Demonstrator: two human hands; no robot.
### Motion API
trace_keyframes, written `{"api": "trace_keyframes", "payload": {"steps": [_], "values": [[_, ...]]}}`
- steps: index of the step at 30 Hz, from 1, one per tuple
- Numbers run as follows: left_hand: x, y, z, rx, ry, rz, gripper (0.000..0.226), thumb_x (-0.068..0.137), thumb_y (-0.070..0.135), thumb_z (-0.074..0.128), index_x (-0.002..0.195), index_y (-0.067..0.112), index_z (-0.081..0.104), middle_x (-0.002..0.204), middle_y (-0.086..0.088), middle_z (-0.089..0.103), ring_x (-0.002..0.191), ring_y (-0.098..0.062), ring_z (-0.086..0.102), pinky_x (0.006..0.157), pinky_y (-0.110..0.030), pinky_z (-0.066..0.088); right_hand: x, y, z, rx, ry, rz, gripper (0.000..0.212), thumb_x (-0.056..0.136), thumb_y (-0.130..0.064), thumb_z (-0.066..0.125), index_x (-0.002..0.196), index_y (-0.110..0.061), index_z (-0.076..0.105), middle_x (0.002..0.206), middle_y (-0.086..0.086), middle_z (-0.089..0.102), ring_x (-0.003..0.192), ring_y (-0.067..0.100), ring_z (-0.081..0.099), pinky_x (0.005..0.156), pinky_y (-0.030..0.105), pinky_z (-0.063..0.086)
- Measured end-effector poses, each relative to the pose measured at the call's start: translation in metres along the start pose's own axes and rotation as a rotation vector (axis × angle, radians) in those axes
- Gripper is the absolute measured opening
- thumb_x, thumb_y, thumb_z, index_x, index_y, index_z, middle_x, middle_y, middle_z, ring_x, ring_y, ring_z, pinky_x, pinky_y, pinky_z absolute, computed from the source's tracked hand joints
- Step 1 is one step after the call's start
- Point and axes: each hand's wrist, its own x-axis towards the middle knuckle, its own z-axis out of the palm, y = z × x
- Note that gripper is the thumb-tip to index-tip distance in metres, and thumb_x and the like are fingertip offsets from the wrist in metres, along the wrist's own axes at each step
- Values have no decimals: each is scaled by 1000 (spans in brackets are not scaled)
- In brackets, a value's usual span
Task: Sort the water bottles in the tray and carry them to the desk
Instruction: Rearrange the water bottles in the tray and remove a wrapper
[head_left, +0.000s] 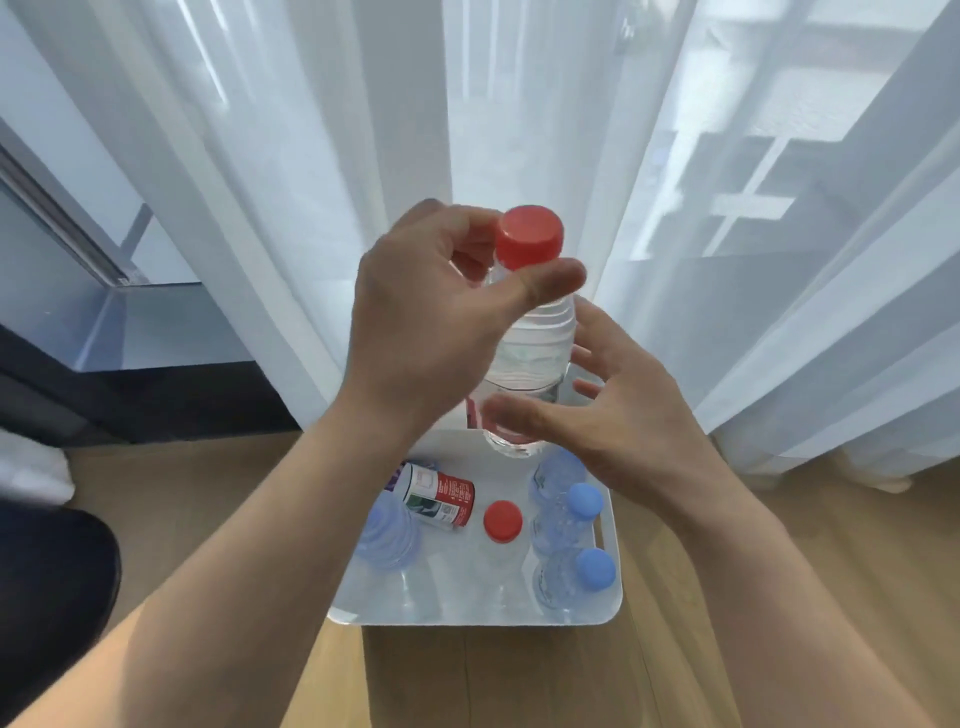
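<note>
While left hand (415, 338) fingers pinch red-capped bottle (540, 353) neck, right hand (639, 415) fingers spread near base.

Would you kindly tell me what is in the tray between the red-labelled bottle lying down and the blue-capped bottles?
In the head view, a red-capped bottle stands upright between the red-labelled bottle and the blue-capped bottles.

A white plastic tray (613, 597) sits on the wooden plank floor (727, 571) before a sheer white curtain (519, 104), two blue-capped clear plastic bottles (584, 504) standing along its right wall. Above its far end the left hand (415, 332) pinches the neck of a red-capped clear water bottle (535, 348).
</note>
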Motion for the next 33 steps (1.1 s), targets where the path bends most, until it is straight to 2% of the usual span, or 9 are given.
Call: {"api": "trace_keyframes", "payload": {"steps": [3, 7, 10, 12, 16, 19, 21, 27, 33], "values": [[-4, 10, -1, -22, 25, -53, 27, 59, 46, 80, 81, 34, 69, 83, 11, 70, 72, 1, 62, 69, -10, 49, 4, -1, 4, 45, 97, -52, 55, 59, -41, 82, 107, -44, 57, 88, -27, 69, 86, -9, 65, 70, 8, 51], [-5, 2, -7, -79, -67, -144, 46, 71, 50, 67, 108, 23, 67, 85, 7, 71, 78, -3, 66, 73, -20, 54, -1, 2, 8, 161, 189, -19, 32, 60, -36, 82, 85, -38, 61, 80, -13, 72, 75, -1, 68, 63, 12, 52], [-9, -10, -21, -99, -100, -241, 31, 84, 43, 55, 101, 22, 69, 84, 10, 72, 77, -3, 67, 72, -28, 59, -2, 2, -1, 335, 297, 73, 45, 62, -39, 80, 102, -28, 64, 91, 0, 72, 85, 12, 69, 70, 26, 53], [-17, -13, -28, -64, -186, -270, 32, 77, 48, 57, 97, 28, 71, 88, 12, 74, 80, -2, 68, 79, -31, 58, -1, -3, -10, 435, 350, 94, 57, 52, -48, 73, 104, -24, 66, 97, 5, 71, 90, 17, 69, 74, 34, 55], [-36, 1, -23, -19, -341, -234, 46, 58, 54, 64, 98, 33, 71, 88, 19, 73, 77, 5, 67, 70, -12, 53, -5, -13, -21, 488, 414, 59, 60, 48, -56, 65, 100, -25, 68, 102, 2, 71, 97, 18, 67, 85, 42, 55], [-47, 7, -15, -14, -272, -149, 40, 61, 46, 70, 95, 26, 75, 83, 12, 73, 73, 0, 68, 65, -17, 56, -8, -18, -18, 470, 426, 67, 65, 47, -57, 68, 103, -25, 66, 99, 2, 72, 92, 17, 69, 83, 45, 57], [-51, 6, -15, -29, -165, -131, 17, 66, 34, 76, 82, 26, 77, 75, 9, 74, 67, -3, 68, 66, -26, 57, -9, -21, -14, 462, 449, 87, 70, 44, -59, 71, 105, -24, 64, 98, 5, 71, 89, 18, 70, 81, 46, 58], [-52, 13, -29, -55, -294, -158, 2, 71, 24, 74, 70, 22, 74, 69, 5, 74, 65, -11, 69, 68, -31, 58, -10, -28, -12, 474, 553, 126, 68, 51, -49, 81, 107, -20, 56, 91, -3, 64, 83, 13, 66, 79, 41, 57], [-58, 21, -39, 80, -822, -195, 12, 72, 23, 77, 84, 26, 78, 79, 5, 77, 76, -12, 72, 78, -32, 57, -15, -24, -13, 397, 580, 85, 52, 56, -45, 82, 93, -25, 51, 80, -16, 57, 73, -6, 56, 62, 13, 43]]}}
